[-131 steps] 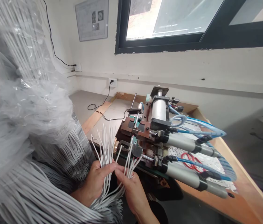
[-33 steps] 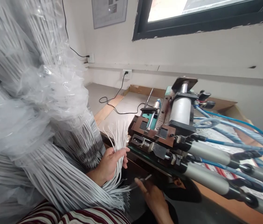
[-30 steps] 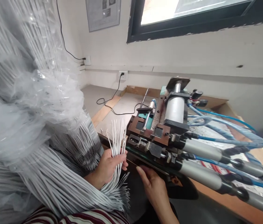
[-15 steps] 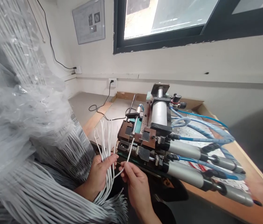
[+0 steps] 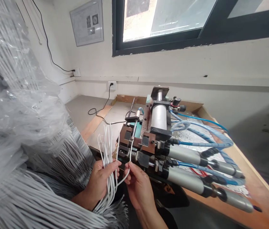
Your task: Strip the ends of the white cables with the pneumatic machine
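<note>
My left hand (image 5: pixel 103 178) is closed round a bunch of thin white cables (image 5: pixel 107 148), whose free ends fan upward above the thumb. One cable (image 5: pixel 131 149) runs across from that bunch to my right hand (image 5: pixel 138 183), which pinches it between thumb and fingers. Its tip points up at the brown clamp blocks of a pneumatic machine (image 5: pixel 138 140); whether the tip sits between the jaws I cannot tell. Both hands are just in front of the machine's near side, close together.
Large bundles of grey cables (image 5: pixel 41 197), partly wrapped in clear plastic (image 5: pixel 29 117), fill the left side. Silver air cylinders (image 5: pixel 184 179) and blue hoses (image 5: pixel 206 143) extend right over the wooden-edged bench (image 5: pixel 265 194). A black power cord (image 5: pixel 98 111) lies behind the machine.
The view has shifted slightly, so the machine appears further left. My right hand has raised the single cable slightly, and it stands more upright at the clamp. My left hand keeps its hold.
</note>
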### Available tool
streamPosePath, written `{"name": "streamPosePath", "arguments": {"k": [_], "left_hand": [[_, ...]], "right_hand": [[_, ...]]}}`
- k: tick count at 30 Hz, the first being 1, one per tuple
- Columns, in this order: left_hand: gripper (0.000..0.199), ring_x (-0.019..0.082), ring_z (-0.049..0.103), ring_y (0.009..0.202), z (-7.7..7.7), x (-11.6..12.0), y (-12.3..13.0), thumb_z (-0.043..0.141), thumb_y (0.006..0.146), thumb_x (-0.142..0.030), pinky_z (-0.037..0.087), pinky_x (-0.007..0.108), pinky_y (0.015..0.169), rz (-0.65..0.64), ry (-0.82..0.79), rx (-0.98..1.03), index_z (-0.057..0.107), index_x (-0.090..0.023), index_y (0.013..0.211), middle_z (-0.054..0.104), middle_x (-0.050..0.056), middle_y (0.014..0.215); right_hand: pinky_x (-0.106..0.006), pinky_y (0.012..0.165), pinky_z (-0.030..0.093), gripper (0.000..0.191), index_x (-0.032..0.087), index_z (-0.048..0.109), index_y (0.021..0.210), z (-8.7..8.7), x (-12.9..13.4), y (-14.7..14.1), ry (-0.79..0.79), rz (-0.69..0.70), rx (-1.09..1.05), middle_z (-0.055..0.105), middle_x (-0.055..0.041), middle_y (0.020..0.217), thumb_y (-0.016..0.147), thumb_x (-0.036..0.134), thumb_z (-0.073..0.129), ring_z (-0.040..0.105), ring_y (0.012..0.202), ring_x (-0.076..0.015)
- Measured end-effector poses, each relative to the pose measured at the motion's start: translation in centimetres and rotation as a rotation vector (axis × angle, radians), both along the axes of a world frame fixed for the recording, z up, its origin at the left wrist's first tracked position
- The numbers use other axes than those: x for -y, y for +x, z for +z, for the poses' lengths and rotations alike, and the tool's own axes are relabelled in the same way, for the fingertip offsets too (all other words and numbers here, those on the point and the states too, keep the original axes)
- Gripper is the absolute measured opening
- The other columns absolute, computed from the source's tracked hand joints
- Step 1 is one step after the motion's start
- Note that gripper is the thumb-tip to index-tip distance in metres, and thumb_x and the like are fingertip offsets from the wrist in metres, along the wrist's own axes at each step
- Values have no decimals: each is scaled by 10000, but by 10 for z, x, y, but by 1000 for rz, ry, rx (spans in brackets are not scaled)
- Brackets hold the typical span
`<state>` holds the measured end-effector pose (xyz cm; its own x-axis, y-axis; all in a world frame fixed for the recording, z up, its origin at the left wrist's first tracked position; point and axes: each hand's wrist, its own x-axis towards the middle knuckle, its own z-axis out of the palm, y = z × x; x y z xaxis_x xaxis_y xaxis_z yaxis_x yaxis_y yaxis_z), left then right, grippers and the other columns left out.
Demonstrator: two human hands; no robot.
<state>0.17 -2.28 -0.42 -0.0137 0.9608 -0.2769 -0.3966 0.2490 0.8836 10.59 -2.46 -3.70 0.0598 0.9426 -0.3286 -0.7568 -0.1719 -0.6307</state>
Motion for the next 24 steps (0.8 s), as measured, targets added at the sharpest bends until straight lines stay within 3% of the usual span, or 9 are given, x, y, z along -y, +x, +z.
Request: {"name": "streamPosePath", "arguments": {"k": [4, 9, 15, 19, 24], "left_hand": [[198, 83, 482, 436, -3, 1, -2, 708, 592, -273, 390, 219, 476, -17, 35, -10, 640, -113, 686, 559, -17, 490], [190, 89, 490, 444, -9, 4, -4, 701, 599, -242, 372, 214, 473, -79, 104, -19, 556, -138, 664, 557, -31, 481], [252, 131, 569, 513, -15, 8, -7, 661, 667, -274, 421, 232, 485, -70, 116, -131, 546, -138, 845, 618, -8, 569], [248, 146, 599, 531, -12, 9, -7, 549, 758, -367, 457, 246, 484, -7, 116, -175, 571, -123, 799, 647, 26, 596], [267, 143, 604, 525, -9, 8, -7, 578, 730, -383, 474, 243, 467, 34, 83, -145, 591, -116, 742, 645, 31, 605]], "right_hand": [[-197, 421, 322, 241, 128, 670, 625, 1, 1, -5, -8, 45, -33, 526, 14, 512, 579, 354, 740, 409, 434, -70], [-233, 526, 390, 249, 140, 694, 716, 3, 4, -10, 93, 166, 12, 540, 16, 508, 627, 372, 711, 468, 491, -101], [-220, 498, 379, 229, 156, 687, 709, -9, 12, -11, 93, -37, 177, 574, 12, 560, 613, 360, 727, 453, 494, -91], [-187, 482, 381, 256, 161, 686, 706, -10, 13, -10, -10, -125, 191, 573, 22, 567, 578, 375, 745, 443, 493, -73], [-158, 428, 354, 275, 149, 691, 667, -5, 7, -8, -99, -141, 79, 568, 23, 531, 499, 345, 786, 445, 465, -62]]}}
